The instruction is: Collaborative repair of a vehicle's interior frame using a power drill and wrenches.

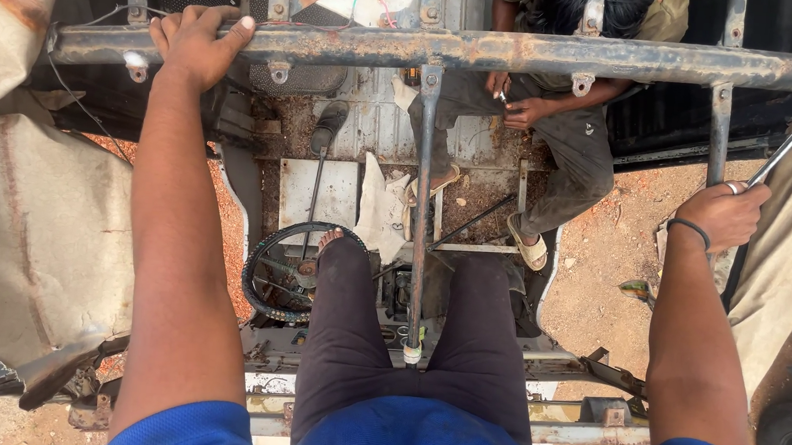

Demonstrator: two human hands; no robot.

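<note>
wrench work looks midway. right hand (729, 213) is clamped on the shaft of a long chrome wrench (785, 147), whose head sits on a fitting at the right end of the rusty crossbar (482, 50). left hand (195, 43) grips that bar near its left end, fingers wrapped over it. vehicle frame below is already stripped bare, steering wheel (286, 271) exposed; the bar is still mounted. a second person (553, 103) crouches inside, handling something small.

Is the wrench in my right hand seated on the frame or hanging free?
Seated: the wrench runs from the right hand up to a fitting on the rusty bar.
</note>
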